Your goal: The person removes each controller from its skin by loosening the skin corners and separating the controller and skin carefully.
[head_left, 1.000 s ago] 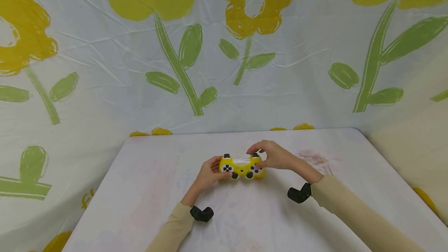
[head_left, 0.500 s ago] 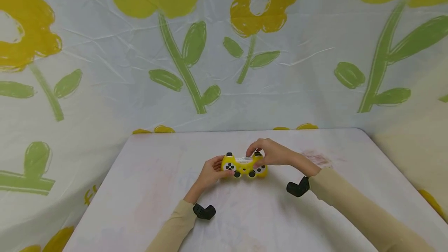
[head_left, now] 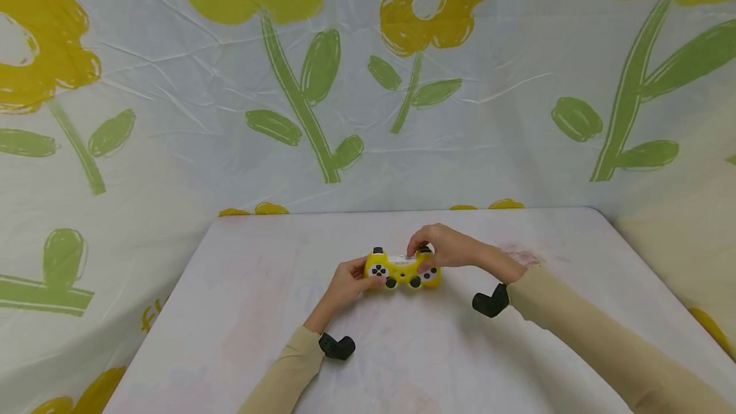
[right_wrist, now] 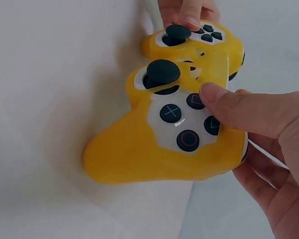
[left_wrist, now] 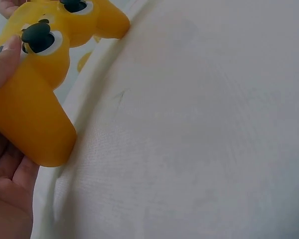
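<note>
Head view: yellow game controller (head_left: 402, 269) held just above mid-bench (head_left: 241, 312), long axis left to right. Left hand (head_left: 349, 282) grasps its left grip; right hand (head_left: 451, 249) grasps the right grip, thumb (right_wrist: 224, 102) on the face buttons (right_wrist: 188, 119). Both hands equally near, one per end.

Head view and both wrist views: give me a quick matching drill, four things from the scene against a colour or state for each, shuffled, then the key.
Things:
1. game controller
2. thumbsticks
3. left hand
4. right hand

Descriptions:
A. black
B. yellow shell with a white face panel
C. grips the handle by the four face buttons, thumb over them
D. holds the handle at the D-pad end

Pairs: 1-B, 2-A, 3-D, 4-C
</note>
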The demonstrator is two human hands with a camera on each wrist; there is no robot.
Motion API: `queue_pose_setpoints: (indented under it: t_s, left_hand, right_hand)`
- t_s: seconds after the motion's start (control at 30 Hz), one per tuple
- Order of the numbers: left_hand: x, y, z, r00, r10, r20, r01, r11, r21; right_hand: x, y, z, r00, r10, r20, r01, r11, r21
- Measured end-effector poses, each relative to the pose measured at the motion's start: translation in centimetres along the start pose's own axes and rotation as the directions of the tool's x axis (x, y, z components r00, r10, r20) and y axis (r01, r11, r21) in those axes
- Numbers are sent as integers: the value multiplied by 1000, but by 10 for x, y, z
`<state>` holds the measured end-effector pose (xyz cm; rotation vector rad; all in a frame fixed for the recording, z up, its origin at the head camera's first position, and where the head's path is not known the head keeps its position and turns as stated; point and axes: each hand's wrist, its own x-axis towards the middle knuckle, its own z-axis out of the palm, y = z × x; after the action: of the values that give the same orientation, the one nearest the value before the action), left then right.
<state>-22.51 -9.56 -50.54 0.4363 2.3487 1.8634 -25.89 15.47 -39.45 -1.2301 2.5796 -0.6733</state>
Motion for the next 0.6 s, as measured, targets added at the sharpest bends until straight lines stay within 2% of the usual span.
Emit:
queue_pose_setpoints:
  t_s: [0.07, 0.3, 0.5, 0.6]
  left_hand:
    - [1, 0, 0, 1000, -5, 0, 5, 1000, 13]
    - [-14, 31, 1, 1000, -27, 2, 27, 999, -29]
    - [-13, 29, 1, 1000, -5, 3, 5, 1000, -25]
    - [-10, 21, 2, 1000, -3, -4, 3, 1000, -23]
  right_hand:
    - [1, -1, -1, 1000, 6, 9, -6, 1000, -28]
    - [-1, -3, -3, 1000, -4, 9, 5, 994, -110]
    - [-2, 2, -1, 998, -64, -27, 60, 989, -136]
    - [-2, 2, 0, 994, -100, -35, 94, 984, -155]
